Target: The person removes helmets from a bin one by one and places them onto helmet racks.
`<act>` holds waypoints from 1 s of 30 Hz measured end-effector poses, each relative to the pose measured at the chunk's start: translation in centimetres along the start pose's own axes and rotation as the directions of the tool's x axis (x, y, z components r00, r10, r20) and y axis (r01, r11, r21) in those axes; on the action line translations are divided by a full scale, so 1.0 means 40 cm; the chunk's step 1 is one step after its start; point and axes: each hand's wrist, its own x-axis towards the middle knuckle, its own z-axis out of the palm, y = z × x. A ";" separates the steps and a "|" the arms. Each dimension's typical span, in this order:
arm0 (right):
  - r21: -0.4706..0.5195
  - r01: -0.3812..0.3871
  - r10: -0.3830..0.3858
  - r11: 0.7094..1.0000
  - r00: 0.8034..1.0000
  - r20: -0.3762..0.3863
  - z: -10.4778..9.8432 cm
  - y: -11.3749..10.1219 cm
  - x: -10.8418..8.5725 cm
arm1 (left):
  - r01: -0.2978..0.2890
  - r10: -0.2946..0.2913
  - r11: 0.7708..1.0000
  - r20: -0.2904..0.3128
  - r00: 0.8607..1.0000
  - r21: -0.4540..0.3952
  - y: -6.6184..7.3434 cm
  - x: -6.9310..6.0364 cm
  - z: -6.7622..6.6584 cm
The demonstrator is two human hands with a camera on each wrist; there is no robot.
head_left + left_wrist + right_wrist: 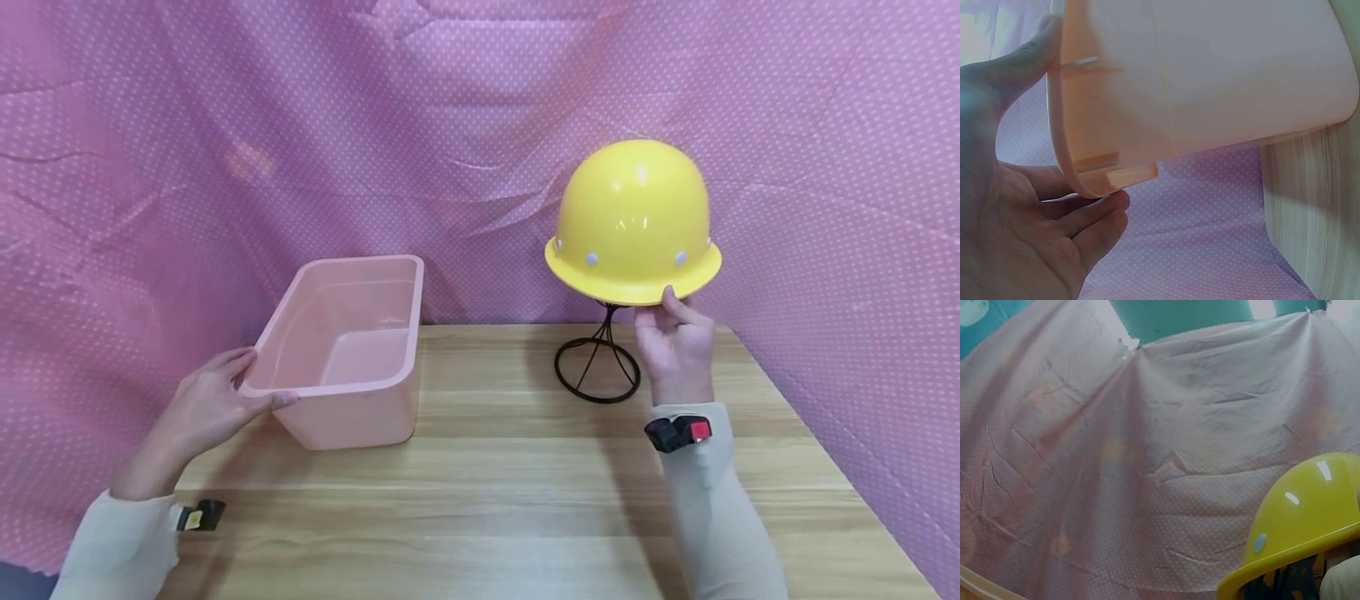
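Note:
A pink plastic bin stands at the left of the table. My left hand grips its near left corner, thumb on the front rim and fingers at the left side. The left wrist view shows this hand around the rim of the bin. On the right, my right hand holds a yellow hard hat by the near brim, thumb on the outside and fingers underneath. Below the hat is a black wire stand; its top is hidden, so I cannot tell whether the hat touches it. The right wrist view shows part of the hard hat.
The wooden table spans the space between the bin and the stand. Pink dotted cloth hangs behind and along both sides. A small camera is strapped to each wrist.

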 end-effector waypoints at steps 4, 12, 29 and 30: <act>0.005 -0.007 0.007 1.000 1.000 0.016 -0.011 0.001 -0.007 | 0.014 -0.014 1.000 0.022 1.000 -0.007 0.001 -0.001 0.001; -0.025 -0.012 0.013 1.000 1.000 0.009 -0.031 -0.001 -0.022 | 0.000 0.000 1.000 0.011 1.000 0.011 0.000 0.002 0.003; -0.587 0.113 -0.017 0.802 0.986 0.167 -0.056 -0.060 -0.039 | 0.005 -0.006 1.000 0.009 1.000 0.015 0.003 0.002 0.002; -0.599 0.109 -0.012 0.793 0.986 0.165 -0.056 -0.062 -0.039 | 0.003 -0.004 1.000 0.011 1.000 0.018 0.002 0.003 0.002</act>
